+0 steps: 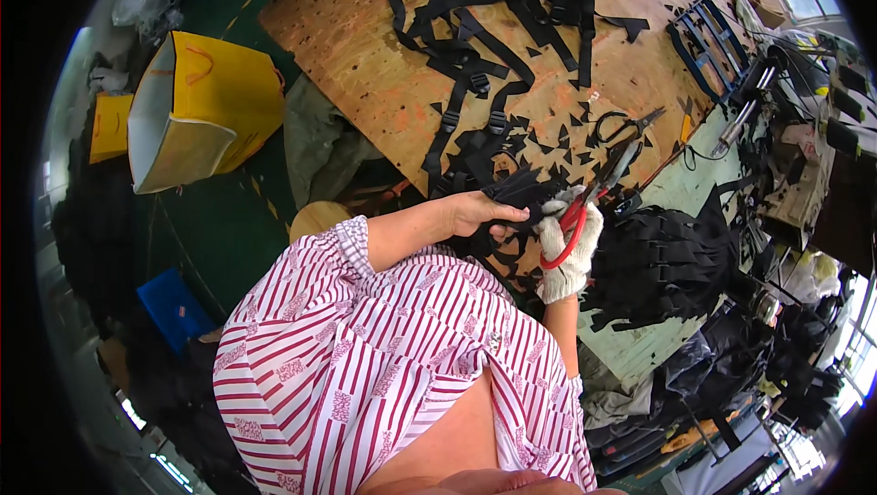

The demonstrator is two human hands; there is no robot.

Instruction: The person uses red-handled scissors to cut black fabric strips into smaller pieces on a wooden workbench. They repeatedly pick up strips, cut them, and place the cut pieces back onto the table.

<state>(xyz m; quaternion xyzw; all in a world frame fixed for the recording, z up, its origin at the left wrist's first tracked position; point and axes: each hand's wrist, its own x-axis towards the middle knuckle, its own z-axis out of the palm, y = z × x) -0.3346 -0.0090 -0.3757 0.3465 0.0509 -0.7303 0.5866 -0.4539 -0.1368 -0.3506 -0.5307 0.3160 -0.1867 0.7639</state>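
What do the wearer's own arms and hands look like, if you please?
The left hand is bare; the right hand wears an off-white glove. The left sleeve is white with dark red stripes and a finely patterned cuff, leaving the forearm partly bare.

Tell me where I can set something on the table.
Mostly bare, though speckled: the strip between the wooden table's left edge and the black straps, and the patch between those straps and the blue rack. Crowded: beyond the gloved right hand, among black scraps and scissors.
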